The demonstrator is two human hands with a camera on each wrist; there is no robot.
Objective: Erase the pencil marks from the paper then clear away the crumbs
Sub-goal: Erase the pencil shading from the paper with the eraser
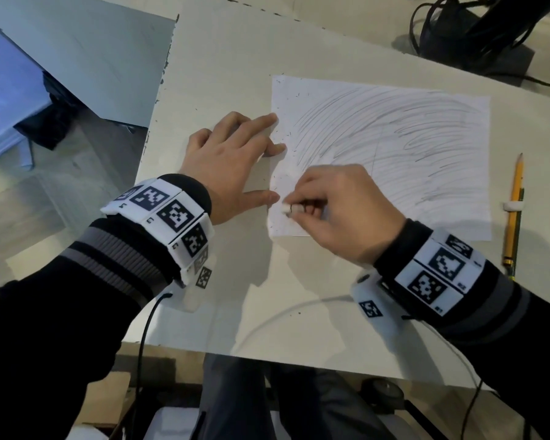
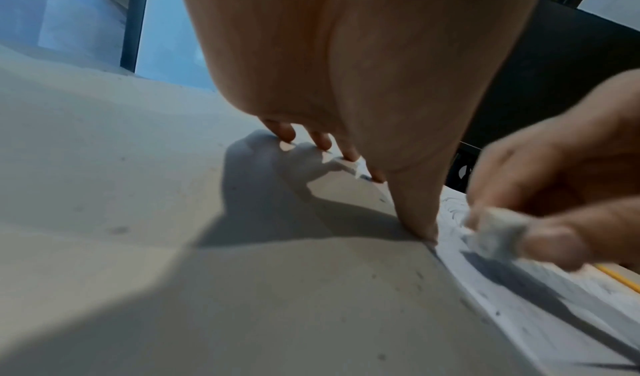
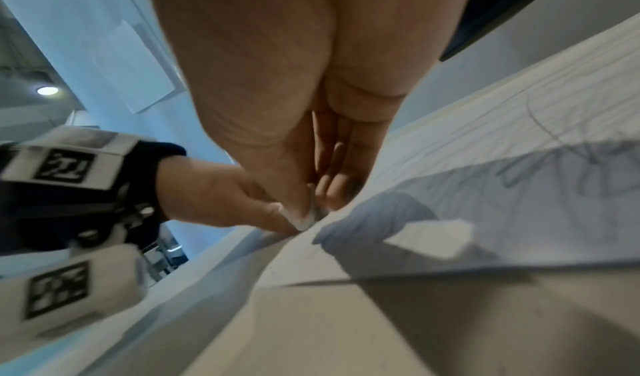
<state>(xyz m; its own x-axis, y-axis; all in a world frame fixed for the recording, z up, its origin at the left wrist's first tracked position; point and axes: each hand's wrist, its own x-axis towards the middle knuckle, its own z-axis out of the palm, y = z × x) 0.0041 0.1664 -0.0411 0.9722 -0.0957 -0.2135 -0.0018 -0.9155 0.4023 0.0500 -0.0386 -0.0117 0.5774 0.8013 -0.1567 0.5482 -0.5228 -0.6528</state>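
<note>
A white sheet of paper [image 1: 394,147] covered in grey pencil scribbles lies on the pale table [image 1: 235,281]. My left hand [image 1: 232,157] lies flat with straight fingers, its fingertips [image 1: 275,117] pressing the paper's left edge. My right hand [image 1: 337,204] pinches a small white eraser [image 1: 289,208] against the paper's near-left corner. The left wrist view shows the eraser [image 2: 498,237] between finger and thumb above the paper [image 2: 554,300]. In the right wrist view the eraser [image 3: 308,217] shows under the thumb tip. Dark eraser crumbs [image 1: 283,134] are scattered along the paper's left strip.
A yellow pencil [image 1: 515,211] lies right of the paper, beside a small white piece [image 1: 513,205]. Black cables and a stand base [image 1: 473,36] sit at the far right. The table's chipped left edge [image 1: 159,90] drops to the floor. A white cable [image 1: 283,315] crosses the near table.
</note>
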